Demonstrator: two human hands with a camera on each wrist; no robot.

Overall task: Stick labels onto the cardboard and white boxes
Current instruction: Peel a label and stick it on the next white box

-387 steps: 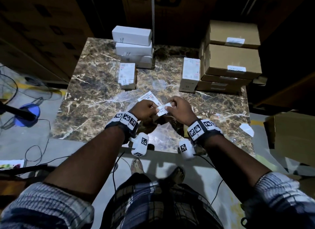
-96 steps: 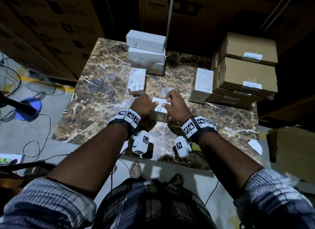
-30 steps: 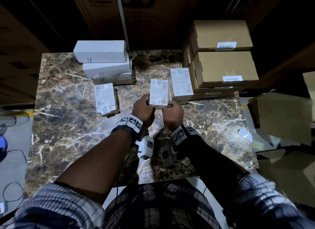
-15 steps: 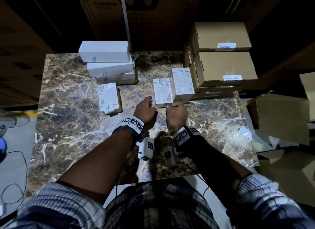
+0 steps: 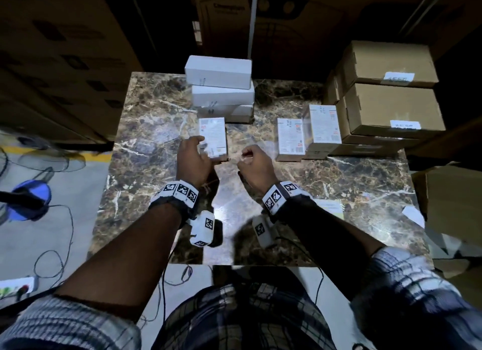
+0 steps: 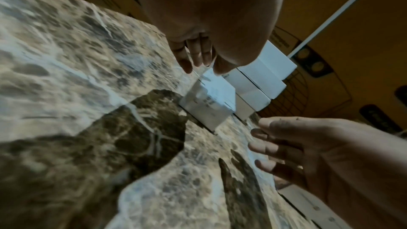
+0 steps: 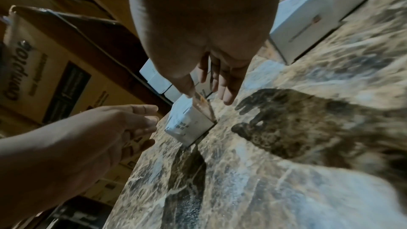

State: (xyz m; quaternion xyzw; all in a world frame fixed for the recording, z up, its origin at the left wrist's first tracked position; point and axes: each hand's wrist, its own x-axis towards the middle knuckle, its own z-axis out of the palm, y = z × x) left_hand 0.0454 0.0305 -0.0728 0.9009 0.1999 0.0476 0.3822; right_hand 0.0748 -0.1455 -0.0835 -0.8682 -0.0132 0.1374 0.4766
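**A:** Did you catch that? A moment ago both hands were over on the right, pushing a small printed box up beside its twin by the cardboard stack. Now they've let go of it and swung across to the left.

**B:** So that one's finished with, I'd guess. Where are they now?

**A:** At the third small box, which lies flat on the tabletop just in front of the white stack. The left hand reaches over its near left corner with the fingers fairly straight, not closed round it. I can't tell if it's touching yet. The right hand hangs just beside the box, loosely curled and empty.

**B:** No label in either hand?

**A:** None that I can see, so I'd say this box is only being fetched.

**B:** Count it all up for me.

**A:** There are three small printed boxes and three white boxes piled up, with the top one at the back. Two big cardboard boxes each carry a white label, and there are flatter ones beneath that I can't count. Two loose slips lie near the right edge
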